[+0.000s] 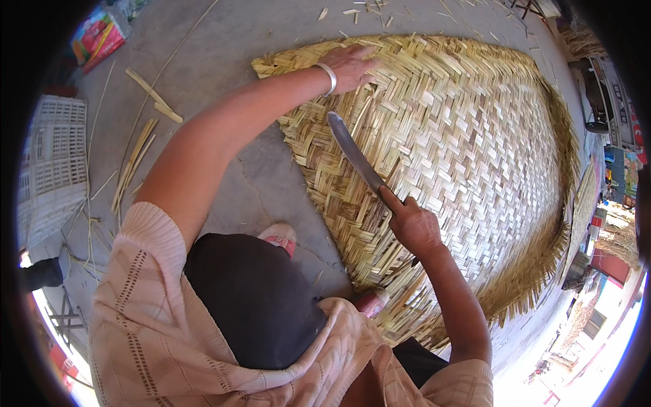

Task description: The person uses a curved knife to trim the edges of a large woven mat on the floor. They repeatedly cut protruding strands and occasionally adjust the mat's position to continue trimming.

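A large woven mat (468,156) of pale, split plant strips lies on the floor in front of me, its right rim turned up and fringed with strip ends. My left hand (347,68), a silver bangle at its wrist, rests on the mat near the far left corner with its fingers stretched out. In my right hand (415,227) is a long knife (356,152) with a dark, slightly curved blade. The fingers wrap round its handle, and the index finger lies along the blade's base. The blade hangs over the mat's left part and points toward my left hand.
Loose strips (139,159) lie on the concrete floor (264,176) at the left. A white plastic crate (54,163) stands at the far left, with a colourful bag (98,37) beyond it. My shoe (279,237) is beside the mat's left edge. A vehicle (610,102) stands at the right.
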Demonstrator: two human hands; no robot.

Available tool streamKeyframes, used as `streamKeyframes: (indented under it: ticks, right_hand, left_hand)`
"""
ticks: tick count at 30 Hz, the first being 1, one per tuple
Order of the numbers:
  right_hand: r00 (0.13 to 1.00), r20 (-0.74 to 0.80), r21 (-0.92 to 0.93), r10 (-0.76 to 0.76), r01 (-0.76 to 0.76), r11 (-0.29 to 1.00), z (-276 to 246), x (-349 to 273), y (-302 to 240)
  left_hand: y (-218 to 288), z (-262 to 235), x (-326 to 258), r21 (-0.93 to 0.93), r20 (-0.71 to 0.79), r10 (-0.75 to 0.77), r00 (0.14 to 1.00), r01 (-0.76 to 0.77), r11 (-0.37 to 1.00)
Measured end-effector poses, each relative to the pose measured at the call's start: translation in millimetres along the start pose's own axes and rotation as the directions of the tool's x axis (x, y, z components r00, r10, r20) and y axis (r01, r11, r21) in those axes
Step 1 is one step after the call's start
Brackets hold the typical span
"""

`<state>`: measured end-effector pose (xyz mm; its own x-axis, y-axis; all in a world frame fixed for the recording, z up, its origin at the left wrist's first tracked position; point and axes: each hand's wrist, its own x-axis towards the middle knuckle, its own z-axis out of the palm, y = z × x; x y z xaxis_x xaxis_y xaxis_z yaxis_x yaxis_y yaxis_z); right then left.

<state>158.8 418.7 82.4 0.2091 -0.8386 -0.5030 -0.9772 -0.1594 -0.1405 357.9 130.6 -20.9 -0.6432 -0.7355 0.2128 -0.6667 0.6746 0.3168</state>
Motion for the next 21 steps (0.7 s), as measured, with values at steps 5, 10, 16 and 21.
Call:
streamKeyframes:
  ticks: [5, 10, 16, 21]
  right_hand:
    - [0.999, -0.018, -0.095, 0.048, -0.05, 0.994, -22.3, 26.6, 9.3]
    - [0.995, 0.011, -0.044, 0.103, -0.102, 0.994, -34.6, 57.6, 14.8]
    - [0.987, 0.078, 0.0, 0.138, -0.139, 0.99, -31.7, 71.2, 21.7]
    - [0.985, 0.09, 0.019, 0.149, -0.151, 0.988, -15.0, 80.1, 27.6]
  left_hand:
    - [19.9, -19.7, 37.0, 0.237, 0.593, 0.192, 0.782, -0.397, 0.887]
    - [27.0, -30.8, 45.8, 0.271, 0.697, 0.086, 0.712, -0.373, 0.887]
    - [30.3, -30.0, 40.4, 0.307, 0.734, 0.1, 0.671, -0.46, 0.833]
    - [24.3, -12.0, 31.0, 0.313, 0.714, 0.176, 0.678, -0.534, 0.785]
